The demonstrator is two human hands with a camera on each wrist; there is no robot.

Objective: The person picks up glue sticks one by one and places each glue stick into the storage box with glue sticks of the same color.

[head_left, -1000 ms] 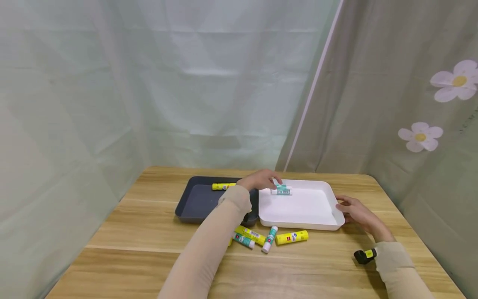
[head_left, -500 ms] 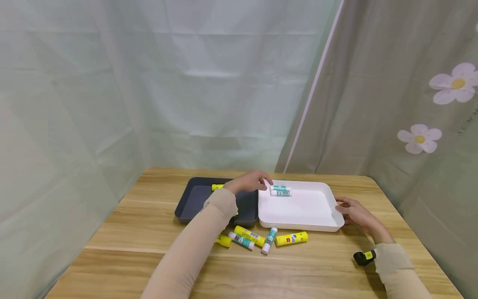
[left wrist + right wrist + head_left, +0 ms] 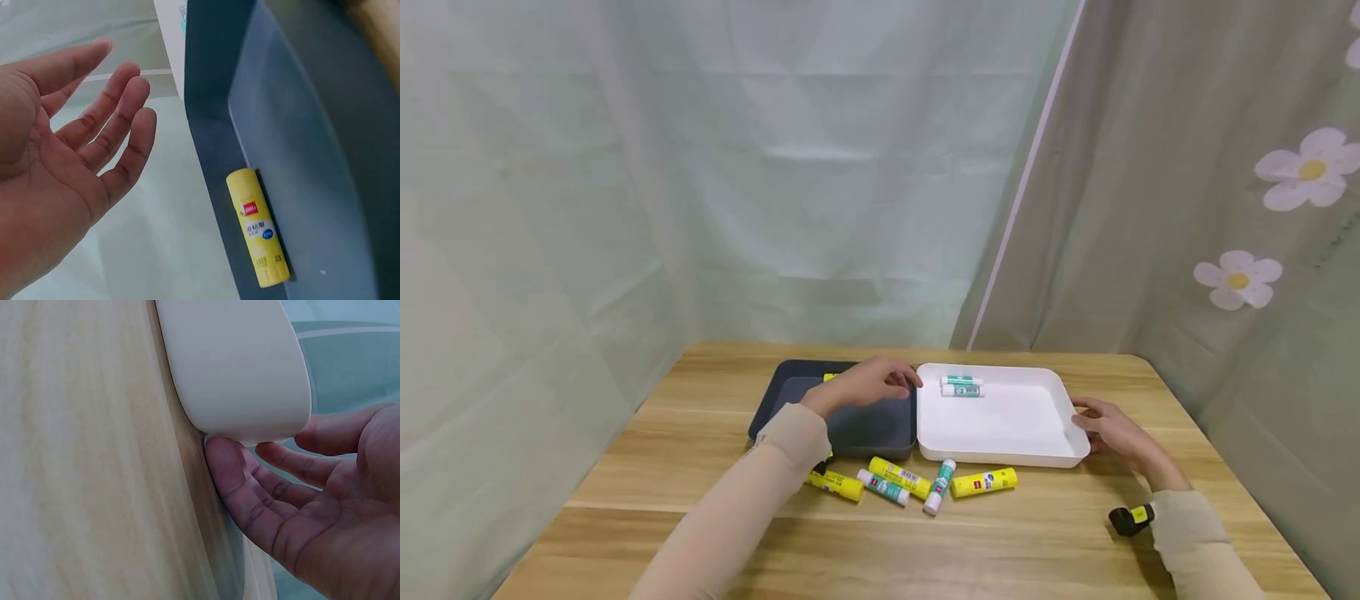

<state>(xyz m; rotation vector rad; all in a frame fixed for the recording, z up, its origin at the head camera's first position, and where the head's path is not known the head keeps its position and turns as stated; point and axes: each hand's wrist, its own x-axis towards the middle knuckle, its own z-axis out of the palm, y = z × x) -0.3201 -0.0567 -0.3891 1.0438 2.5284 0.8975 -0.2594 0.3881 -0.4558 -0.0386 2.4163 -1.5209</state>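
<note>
My left hand (image 3: 874,382) hovers over the dark grey tray (image 3: 872,432), fingers loosely bent and nothing in them. A yellow glue stick (image 3: 257,228) lies in that tray; in the head view the left hand and forearm cover most of it. Two teal-and-white glue sticks (image 3: 962,390) lie side by side near the back left of the white tray (image 3: 1026,422). At that tray's right end, my right hand (image 3: 1116,429) holds the edge. Its thumb is at the rim, and the fingertips (image 3: 225,456) press the outer wall.
In front of the trays, loose glue sticks lie on the wooden table (image 3: 970,550): several yellow ones, such as the yellow glue stick (image 3: 983,482) at the right, and two teal-and-white ones, one being the slanted glue stick (image 3: 940,487). Curtains (image 3: 850,183) hang behind the table.
My left hand has drawn back leftward from the two teal-and-white glue sticks in the white tray to above the dark tray. The right hand stays at the white tray's edge.
</note>
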